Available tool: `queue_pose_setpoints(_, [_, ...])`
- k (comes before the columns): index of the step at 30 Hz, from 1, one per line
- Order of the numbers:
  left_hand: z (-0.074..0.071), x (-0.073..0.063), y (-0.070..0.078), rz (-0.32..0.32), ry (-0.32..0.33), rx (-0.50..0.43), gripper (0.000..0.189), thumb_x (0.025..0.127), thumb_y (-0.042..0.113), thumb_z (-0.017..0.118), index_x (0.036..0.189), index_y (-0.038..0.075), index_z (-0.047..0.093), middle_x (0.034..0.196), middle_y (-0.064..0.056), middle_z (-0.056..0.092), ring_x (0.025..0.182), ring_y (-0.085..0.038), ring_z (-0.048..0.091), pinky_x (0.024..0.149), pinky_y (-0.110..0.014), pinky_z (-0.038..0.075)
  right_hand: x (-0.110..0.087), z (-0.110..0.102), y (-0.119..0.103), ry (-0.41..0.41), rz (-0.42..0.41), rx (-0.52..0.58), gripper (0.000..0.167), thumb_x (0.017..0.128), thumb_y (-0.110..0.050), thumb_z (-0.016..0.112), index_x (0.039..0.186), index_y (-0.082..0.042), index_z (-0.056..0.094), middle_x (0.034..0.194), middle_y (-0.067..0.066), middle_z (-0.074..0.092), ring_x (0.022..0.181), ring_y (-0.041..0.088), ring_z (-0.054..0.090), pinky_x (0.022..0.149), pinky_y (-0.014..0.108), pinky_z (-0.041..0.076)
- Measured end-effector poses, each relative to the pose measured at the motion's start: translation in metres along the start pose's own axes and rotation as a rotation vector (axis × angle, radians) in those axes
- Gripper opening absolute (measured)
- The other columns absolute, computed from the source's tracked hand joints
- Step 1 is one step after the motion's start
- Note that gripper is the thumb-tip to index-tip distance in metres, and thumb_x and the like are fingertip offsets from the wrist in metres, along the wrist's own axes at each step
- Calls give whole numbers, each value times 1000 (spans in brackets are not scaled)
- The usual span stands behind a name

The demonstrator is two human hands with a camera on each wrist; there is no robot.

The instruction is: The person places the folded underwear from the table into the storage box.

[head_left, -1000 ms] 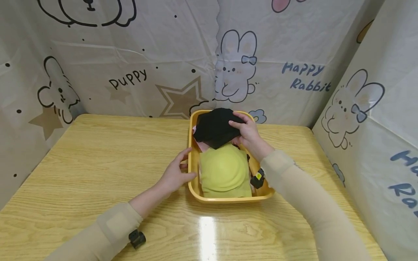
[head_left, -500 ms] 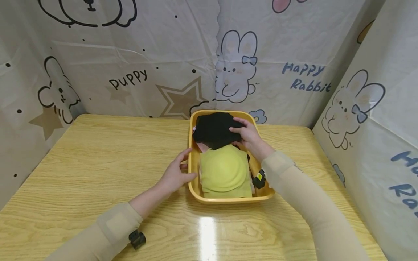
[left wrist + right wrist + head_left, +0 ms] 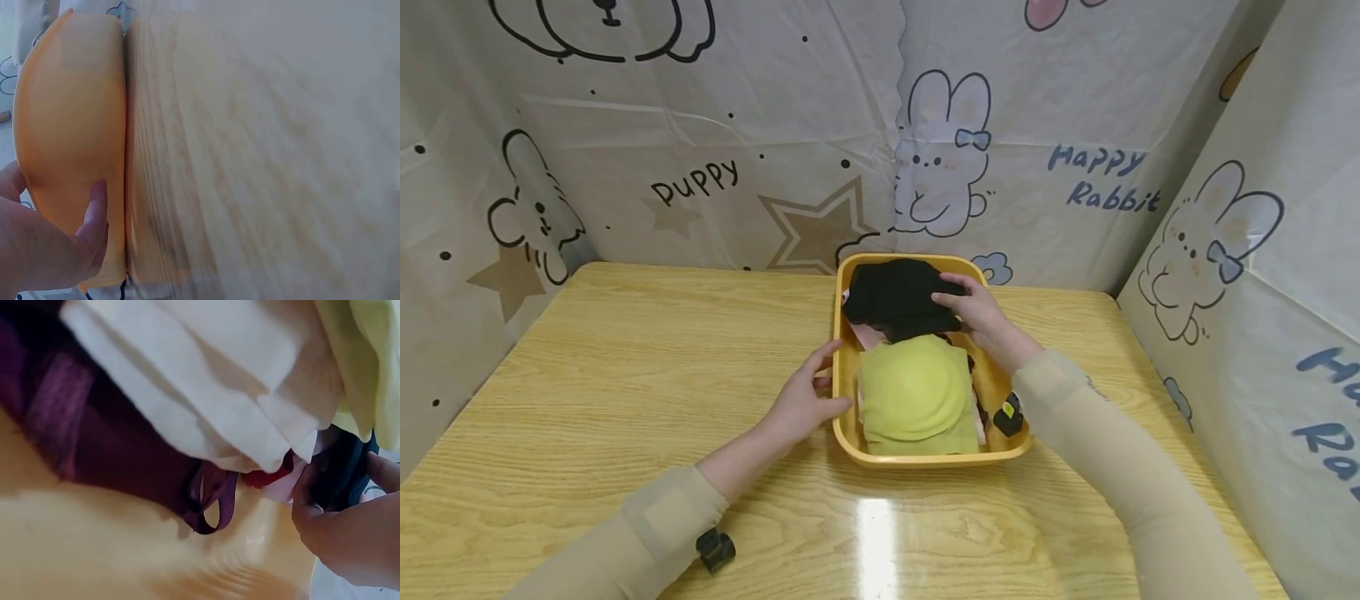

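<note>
A yellow plastic bin [image 3: 925,460] holds a pile of clothes. Near its front lies a yellow-green folded garment [image 3: 916,392] with a rounded dome, like a bra cup. Behind it, a black garment [image 3: 895,296] spreads over pink cloth [image 3: 867,336]. My right hand [image 3: 988,317] holds the black garment's right edge; the right wrist view shows the thumb and a finger on either side of the black cloth [image 3: 340,469]. My left hand [image 3: 805,400] touches the bin's left side, thumb and forefinger at the rim, fingers against the outer wall [image 3: 75,112].
Under the yellow garment, the right wrist view shows cream cloth [image 3: 206,381], a dark purple garment [image 3: 125,450] with a looped strap, and a bit of red cloth [image 3: 272,475]. A wooden table [image 3: 662,358] bears the bin. A printed curtain [image 3: 805,125] hangs behind.
The raised black garment has come down flat into the back of the bin. My right hand lowered with it, then shifted slightly right. My left hand has stayed put.
</note>
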State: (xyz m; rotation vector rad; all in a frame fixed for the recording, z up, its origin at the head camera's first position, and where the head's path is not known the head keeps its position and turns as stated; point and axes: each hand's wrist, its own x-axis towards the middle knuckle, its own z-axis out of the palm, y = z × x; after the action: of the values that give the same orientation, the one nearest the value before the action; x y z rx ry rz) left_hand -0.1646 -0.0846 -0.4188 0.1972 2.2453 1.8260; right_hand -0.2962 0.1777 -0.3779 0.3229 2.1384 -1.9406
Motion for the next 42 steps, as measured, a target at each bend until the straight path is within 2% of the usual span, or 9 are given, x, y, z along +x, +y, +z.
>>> queue_pose_setpoints(3, [0,0,1,-2,1,5,84,81,0,67,150,21,24,144,-16,34,118,-33,48,82,-34,54,-3,-4,-1,-8,-7,-21,52,91,-13,63,139,-18,44,140,11,42,118,27,50,94,44,48])
queue_pose_setpoints(8, [0,0,3,-6,2,7,84,81,0,67,150,22,24,144,-15,35,119,-32,48,82,-35,54,-8,-11,-6,8,-21,-50,54,92,-14,61,142,-16,41,146,12,28,121,28,45,101,41,44])
queue_pose_setpoints(13, [0,1,3,-13,2,2,84,81,-1,67,149,22,25,144,-14,35,119,-32,48,82,-35,54,-12,-13,-11,25,-27,-98,52,92,-16,62,140,-16,44,153,11,18,128,27,36,108,42,35])
queue_pose_setpoints(19, [-1,2,3,-20,8,18,84,81,0,68,149,23,25,144,-13,35,118,-31,48,81,-34,54,-17,-13,-14,20,-51,-172,52,91,-18,63,139,-15,45,151,8,29,134,29,33,113,48,26])
queue_pose_setpoints(26, [-3,3,2,-18,0,21,86,80,3,72,149,21,26,144,-13,35,115,-31,50,78,-32,54,-25,-17,-23,13,-107,-184,53,92,-19,62,140,-13,43,147,8,36,126,26,37,108,44,29])
queue_pose_setpoints(32, [-7,3,6,-30,-32,50,87,78,10,76,149,19,27,145,-13,34,115,-33,51,72,-34,56,-33,-24,-33,6,-129,-169,51,92,-20,62,139,-15,44,147,8,37,131,27,37,112,46,27])
queue_pose_setpoints(37, [-19,4,15,-21,-101,80,84,79,12,76,148,15,29,144,-14,33,117,-34,49,71,-37,57,-45,-29,-40,-17,-190,-213,51,93,-22,61,139,-15,43,144,7,40,128,26,42,111,43,30])
queue_pose_setpoints(42, [-38,2,30,1,-113,166,81,81,13,74,148,16,30,147,-13,33,123,-35,44,74,-37,57,-61,-36,-43,-51,-286,-251,50,93,-19,61,139,-11,43,142,10,43,127,26,44,110,42,32])
